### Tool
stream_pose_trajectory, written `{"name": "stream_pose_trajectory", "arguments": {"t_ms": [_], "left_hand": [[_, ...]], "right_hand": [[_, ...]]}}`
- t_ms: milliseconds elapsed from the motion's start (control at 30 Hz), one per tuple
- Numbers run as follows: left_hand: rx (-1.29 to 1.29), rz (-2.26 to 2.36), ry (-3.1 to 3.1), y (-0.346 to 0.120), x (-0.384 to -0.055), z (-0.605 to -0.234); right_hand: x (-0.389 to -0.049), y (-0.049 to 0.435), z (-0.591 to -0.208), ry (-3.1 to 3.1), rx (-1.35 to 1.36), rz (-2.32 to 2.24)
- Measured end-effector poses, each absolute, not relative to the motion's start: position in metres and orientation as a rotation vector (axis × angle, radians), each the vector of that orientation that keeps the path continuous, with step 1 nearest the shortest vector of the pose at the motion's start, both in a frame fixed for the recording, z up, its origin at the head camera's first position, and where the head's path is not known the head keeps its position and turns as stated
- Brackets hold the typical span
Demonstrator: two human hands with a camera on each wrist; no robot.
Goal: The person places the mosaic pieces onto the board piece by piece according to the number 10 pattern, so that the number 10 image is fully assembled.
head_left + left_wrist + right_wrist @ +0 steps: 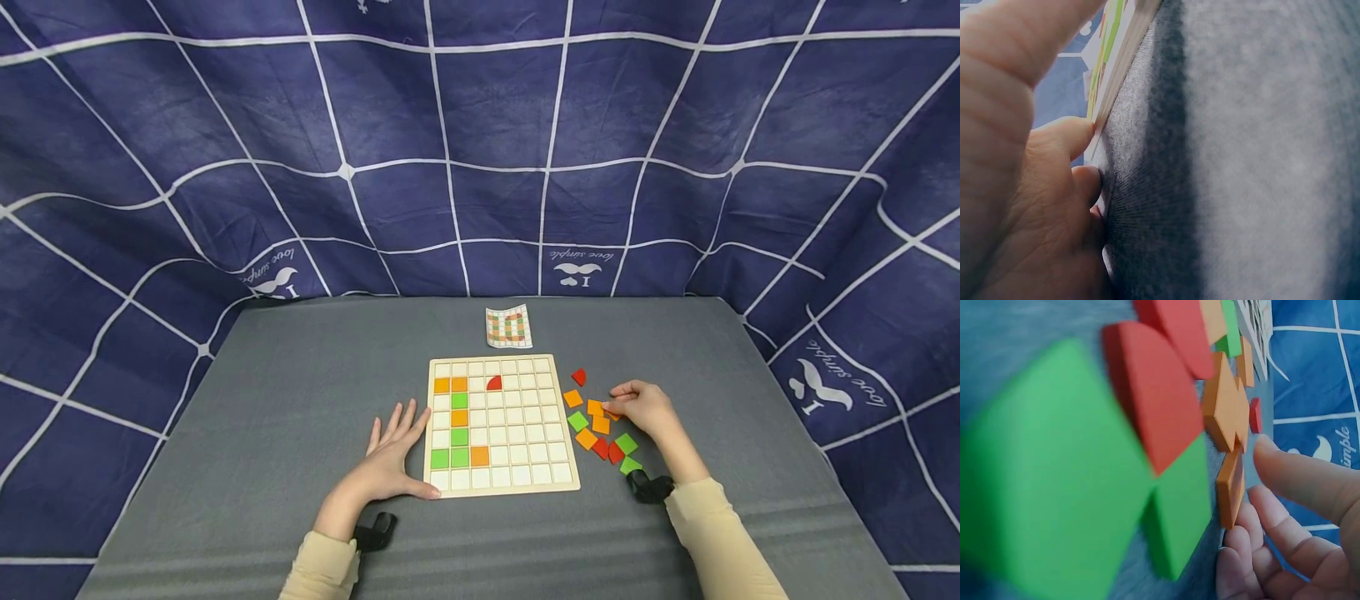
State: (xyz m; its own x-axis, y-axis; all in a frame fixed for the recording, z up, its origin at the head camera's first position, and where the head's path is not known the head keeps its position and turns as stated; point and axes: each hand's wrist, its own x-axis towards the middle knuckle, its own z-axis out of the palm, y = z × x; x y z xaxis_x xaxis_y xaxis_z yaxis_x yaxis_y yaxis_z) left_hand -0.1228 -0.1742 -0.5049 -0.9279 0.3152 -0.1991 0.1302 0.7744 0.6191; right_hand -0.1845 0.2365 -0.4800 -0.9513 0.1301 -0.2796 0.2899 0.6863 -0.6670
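Note:
Spread along the left edge of a pale wooden grid board (510, 493), my left hand (386, 467) rests with its thumb at the near left corner. On the board lie several orange and green square tiles, mostly in the left columns, and a red quarter-circle tile (494, 383) near the top. My right hand (647, 408) reaches over the loose tiles on the right, its fingertips right at an orange tile (1230, 490). In the right wrist view, thumb and fingers stand apart beside that tile. Other loose pieces include a green tile (577, 421) and a red tile (616, 452).
A small printed pattern card (508, 327) lies beyond the board's far edge. Grey cloth (315, 358) covers the table. Behind it and at both sides hangs a dark blue curtain (495, 208) with white lines.

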Motion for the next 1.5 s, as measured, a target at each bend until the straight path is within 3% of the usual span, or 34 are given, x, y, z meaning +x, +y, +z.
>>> {"name": "stream_pose_trajectory", "arguments": {"t_ms": [333, 867, 1500], "left_hand": [[0.372, 0.935, 2.656, -0.175, -0.121, -0.503], [0.369, 0.949, 2.653, -0.176, -0.121, -0.506], [0.362, 0.946, 2.661, -0.176, -0.121, -0.505]], "right_hand": [[-0.170, 0.236, -0.477, 2.709, 0.374, -0.997], [-0.177, 0.232, -0.476, 2.707, 0.267, -1.185], [-0.218, 0.149, -0.474, 2.564, 0.159, -1.541]]}}
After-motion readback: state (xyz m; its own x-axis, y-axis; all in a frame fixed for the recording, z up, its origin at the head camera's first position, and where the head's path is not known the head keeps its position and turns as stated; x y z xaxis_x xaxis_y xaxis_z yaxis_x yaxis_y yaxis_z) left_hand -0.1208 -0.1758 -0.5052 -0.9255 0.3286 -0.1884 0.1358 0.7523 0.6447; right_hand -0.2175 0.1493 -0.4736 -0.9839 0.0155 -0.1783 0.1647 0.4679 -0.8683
